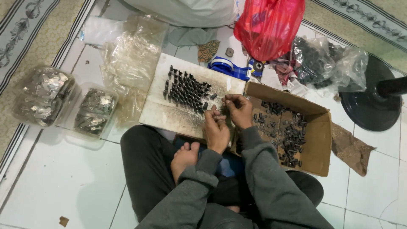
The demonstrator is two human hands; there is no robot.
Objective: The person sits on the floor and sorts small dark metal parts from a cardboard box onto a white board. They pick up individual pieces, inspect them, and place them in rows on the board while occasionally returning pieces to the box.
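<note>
I sit cross-legged on a tiled floor. My left hand (215,127) and my right hand (238,108) meet over the edge of a white board (169,112), both pinching a small dark part that is too small to make out. Rows of small black parts (186,91) lie lined up on the board just left of my hands. An open cardboard box (320,140) to the right holds several loose black parts (290,135).
Two clear plastic tubs of metal pieces (95,110) (44,95) stand at the left. A clear bag (133,55), a blue tape dispenser (229,67), a red plastic bag (269,25), a bag of dark parts (316,61) and a black fan base (373,99) lie beyond.
</note>
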